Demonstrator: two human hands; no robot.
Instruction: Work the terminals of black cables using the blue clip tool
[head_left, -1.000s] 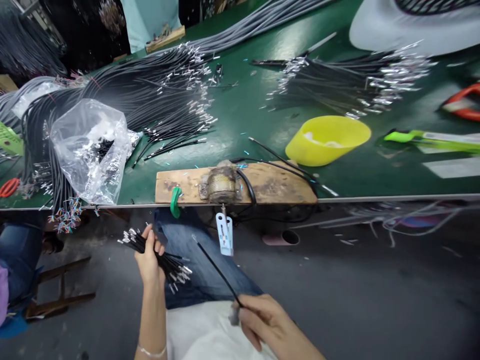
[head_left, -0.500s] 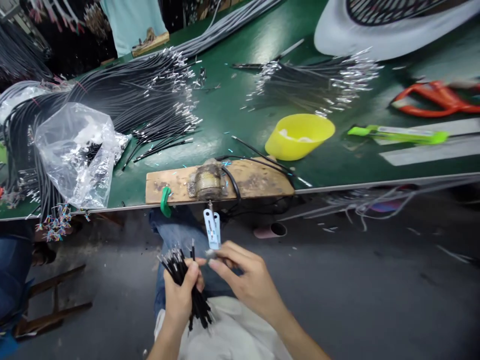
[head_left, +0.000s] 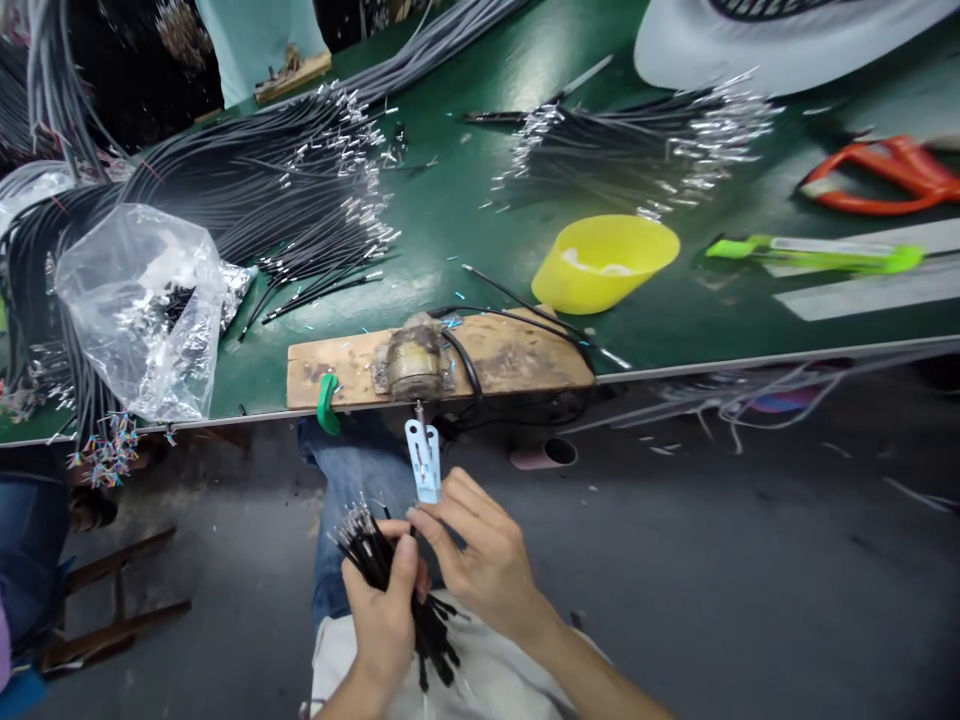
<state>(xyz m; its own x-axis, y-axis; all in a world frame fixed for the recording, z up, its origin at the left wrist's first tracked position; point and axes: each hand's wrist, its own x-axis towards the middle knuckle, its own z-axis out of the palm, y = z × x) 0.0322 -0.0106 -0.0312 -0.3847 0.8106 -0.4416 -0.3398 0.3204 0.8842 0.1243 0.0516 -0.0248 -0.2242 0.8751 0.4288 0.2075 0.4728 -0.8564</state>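
Note:
My left hand is closed around a bundle of short black cables, their stripped, silvery ends pointing up and away from me. Thumb and fingertips of my right hand pinch the end of one black cable beside the bundle. Just above these fingertips, a light blue clothespin hangs from the shaft of a small, grimy motor. The motor sits on a wooden board at the bench edge. The exact tip in my right fingers is partly hidden.
A green clamp grips the board. On the green bench stand a yellow cup and a clear plastic bag. Long dark cables spread left; a shorter cable pile, a green cutter knife and orange-handled scissors lie right.
My left hand and the bundle have shifted right and slightly down. My right fingertips have come closer to the bundle and now pinch a cable end. The view has moved a little.

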